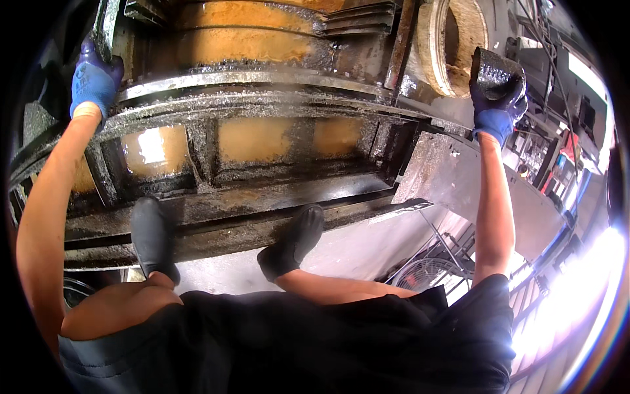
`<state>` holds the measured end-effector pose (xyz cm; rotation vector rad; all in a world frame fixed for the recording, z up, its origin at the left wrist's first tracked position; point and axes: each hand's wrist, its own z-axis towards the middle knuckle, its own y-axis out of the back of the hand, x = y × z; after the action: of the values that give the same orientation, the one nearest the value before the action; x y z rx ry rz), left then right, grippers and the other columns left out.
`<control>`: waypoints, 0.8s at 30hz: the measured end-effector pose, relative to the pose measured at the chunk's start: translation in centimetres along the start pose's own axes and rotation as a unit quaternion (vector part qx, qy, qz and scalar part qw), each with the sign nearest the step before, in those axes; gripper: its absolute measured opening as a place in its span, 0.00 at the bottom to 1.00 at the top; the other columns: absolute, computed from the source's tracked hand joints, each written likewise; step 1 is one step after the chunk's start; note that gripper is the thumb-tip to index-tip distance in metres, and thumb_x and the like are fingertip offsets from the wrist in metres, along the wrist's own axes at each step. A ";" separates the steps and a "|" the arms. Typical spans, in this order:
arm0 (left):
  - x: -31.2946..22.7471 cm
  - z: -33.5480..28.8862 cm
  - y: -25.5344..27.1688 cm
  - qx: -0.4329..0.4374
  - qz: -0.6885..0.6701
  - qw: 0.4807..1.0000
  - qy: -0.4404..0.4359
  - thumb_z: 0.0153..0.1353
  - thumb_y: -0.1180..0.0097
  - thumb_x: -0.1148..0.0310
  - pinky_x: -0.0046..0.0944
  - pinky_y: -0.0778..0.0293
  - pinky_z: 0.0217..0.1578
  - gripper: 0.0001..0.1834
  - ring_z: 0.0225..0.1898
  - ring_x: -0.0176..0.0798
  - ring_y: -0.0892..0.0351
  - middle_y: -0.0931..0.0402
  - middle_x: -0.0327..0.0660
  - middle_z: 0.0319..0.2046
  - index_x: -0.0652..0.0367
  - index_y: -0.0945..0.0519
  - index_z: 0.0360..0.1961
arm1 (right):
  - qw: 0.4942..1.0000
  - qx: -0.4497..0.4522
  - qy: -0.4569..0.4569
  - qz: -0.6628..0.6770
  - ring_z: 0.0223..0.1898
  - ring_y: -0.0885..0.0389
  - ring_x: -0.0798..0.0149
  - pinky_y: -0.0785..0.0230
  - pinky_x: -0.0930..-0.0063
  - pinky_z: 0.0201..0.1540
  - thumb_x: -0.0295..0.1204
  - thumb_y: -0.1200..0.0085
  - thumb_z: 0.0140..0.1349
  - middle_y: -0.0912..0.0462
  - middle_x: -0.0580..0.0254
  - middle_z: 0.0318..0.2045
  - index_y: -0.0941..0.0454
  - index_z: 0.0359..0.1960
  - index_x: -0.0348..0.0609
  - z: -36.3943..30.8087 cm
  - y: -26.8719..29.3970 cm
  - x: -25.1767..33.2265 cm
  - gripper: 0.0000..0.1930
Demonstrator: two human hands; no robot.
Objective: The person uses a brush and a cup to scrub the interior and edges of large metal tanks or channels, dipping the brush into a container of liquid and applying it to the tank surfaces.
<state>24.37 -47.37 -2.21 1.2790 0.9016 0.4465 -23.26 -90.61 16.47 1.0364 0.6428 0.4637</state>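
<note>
While the left hand reaches up in its blue glove, its fingers bend about the lower end of an upright metal bar, which runs on past them toward the upper edge; the fingertips are too dark for me to tell how tightly they press. Well to the right of those fingers, the right hand, also gloved, is closed on a dark, curved vessel — shiny and coated-looking, its wider end standing above the knuckles, its lower part tucked into the palm. The fingers there are curled rather than spread, with some bent at the vessel's right side; the far side of the grip is hidden. Just left of the right fingers stands a pale, thick ring, close to the vessel, though whether the two touch I cannot tell. Between the two hands, and lower than the fingers of both, stretches a grimy metal frame, with wet brown patches inside its openings. Below the right fingers comes a grey panel, and farther down a round wire fan guard. Two dark shoes rest on the frame's lower ledge — well below the fingers, between the forearms.
</note>
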 end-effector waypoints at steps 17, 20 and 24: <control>-6.1 -0.2 2.9 0.063 0.151 0.986 0.033 0.55 0.44 0.64 0.45 0.28 0.50 0.35 0.49 0.57 0.25 0.27 0.61 0.47 0.73 0.40 0.59 | 0.965 -0.050 -0.102 0.236 0.62 0.34 0.57 0.39 0.65 0.64 0.43 0.20 0.32 0.35 0.53 0.63 0.42 0.64 0.37 -4.5 -7.2 -8.3 0.56; -7.8 -0.5 3.9 0.066 0.130 0.986 0.076 0.54 0.45 0.66 0.47 0.33 0.55 0.36 0.55 0.60 0.30 0.30 0.63 0.52 0.69 0.40 0.62 | 0.954 -0.074 -0.146 0.252 0.58 0.30 0.58 0.35 0.66 0.61 0.44 0.20 0.32 0.32 0.52 0.60 0.41 0.62 0.36 -4.0 -6.4 -6.5 0.55; -7.7 -0.8 4.3 0.050 0.139 0.987 0.071 0.53 0.44 0.65 0.47 0.33 0.55 0.36 0.55 0.60 0.29 0.29 0.63 0.52 0.68 0.39 0.62 | 0.958 -0.046 -0.117 0.257 0.51 0.25 0.58 0.31 0.69 0.55 0.46 0.23 0.36 0.29 0.52 0.57 0.40 0.61 0.34 -4.3 -5.9 -4.1 0.52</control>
<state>19.93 -51.32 4.32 1.4864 0.8748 0.7262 -28.83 -93.09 10.78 1.1467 0.1291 0.8012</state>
